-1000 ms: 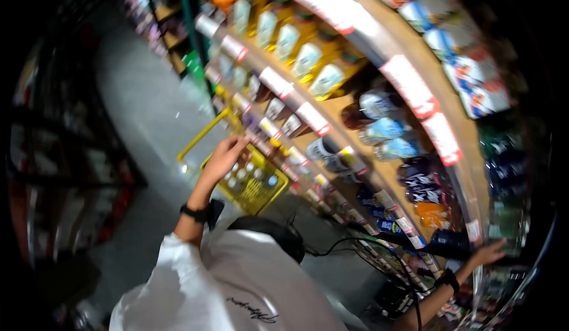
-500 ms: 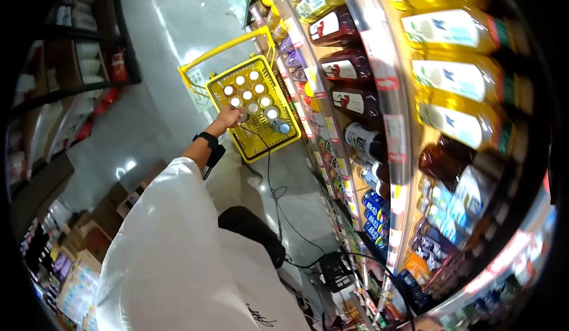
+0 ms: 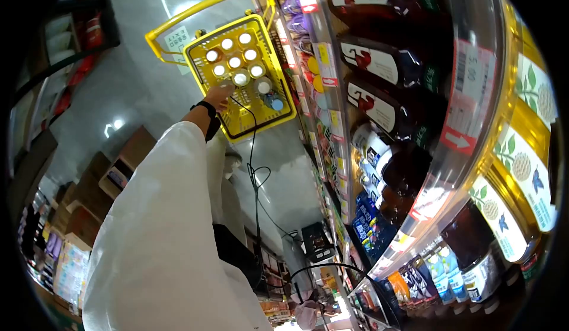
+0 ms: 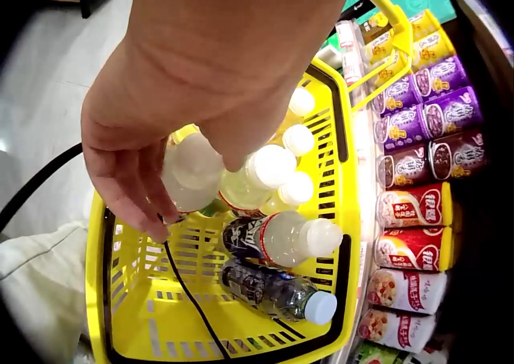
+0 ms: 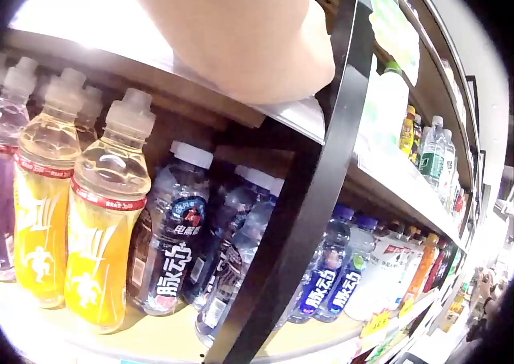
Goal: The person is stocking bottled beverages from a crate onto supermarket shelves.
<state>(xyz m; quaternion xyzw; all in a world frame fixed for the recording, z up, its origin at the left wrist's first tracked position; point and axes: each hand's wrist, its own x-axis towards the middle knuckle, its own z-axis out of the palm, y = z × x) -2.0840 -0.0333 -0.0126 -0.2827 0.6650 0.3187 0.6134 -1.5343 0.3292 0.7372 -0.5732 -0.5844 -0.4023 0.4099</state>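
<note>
In the left wrist view my left hand (image 4: 173, 115) is inside the yellow shopping basket (image 4: 100, 300), its thumb and fingers around the top of a bottle (image 4: 193, 171) with a pale, cloudy cap. The bottle's lower part is hidden. Beside it stand several drink bottles with white caps, and a bottle with a light blue cap (image 4: 320, 308) leans in the basket. In the right wrist view only part of my right hand (image 5: 277, 51) shows, over a shelf edge above several drink bottles; its fingers are out of sight.
A black cable (image 3: 253, 153) runs across the basket to the floor. Store shelves (image 3: 450, 117) with large juice bottles rise on the right. Cans (image 4: 414, 211) line the shelf next to the basket. Cardboard boxes (image 3: 89, 212) stand at the lower left.
My left hand has come down from above the basket's edge into it, onto a bottle. The head view has swung, and the right hand has left it.
</note>
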